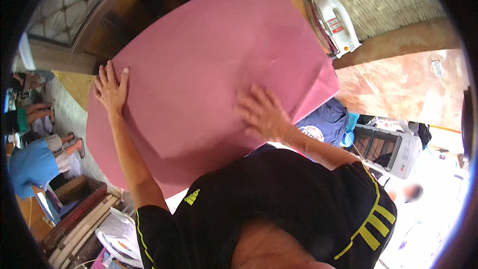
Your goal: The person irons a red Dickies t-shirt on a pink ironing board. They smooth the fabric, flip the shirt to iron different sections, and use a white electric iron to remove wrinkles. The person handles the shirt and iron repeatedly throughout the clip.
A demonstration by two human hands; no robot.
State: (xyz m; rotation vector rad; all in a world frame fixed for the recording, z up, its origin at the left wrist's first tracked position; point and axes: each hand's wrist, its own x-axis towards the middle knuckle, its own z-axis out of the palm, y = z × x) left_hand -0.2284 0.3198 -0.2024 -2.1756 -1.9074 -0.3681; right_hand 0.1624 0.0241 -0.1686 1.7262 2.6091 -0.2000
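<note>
A large dusky-pink cloth [199, 55] is spread over a board or table in front of me, its surface mostly smooth with a few creases at the right. My left hand [112, 89] lies flat near the cloth's left edge, fingers spread and holding nothing. Over the lower right part of the cloth is my right hand [264, 114], slightly smeared by motion, with its fingers apart and nothing in them. Whether its palm touches the fabric I cannot tell. A white clothes iron [339, 25] rests beyond the cloth's far right corner, out of reach of both hands' fingers.
A navy printed garment [326, 119] hangs or lies beside the cloth's right edge. Past it stands a grey-framed appliance [388, 149]. A wooden ledge [403, 42] runs along the woven wall. At the left are people, one in blue [32, 164], and wooden planks [82, 224].
</note>
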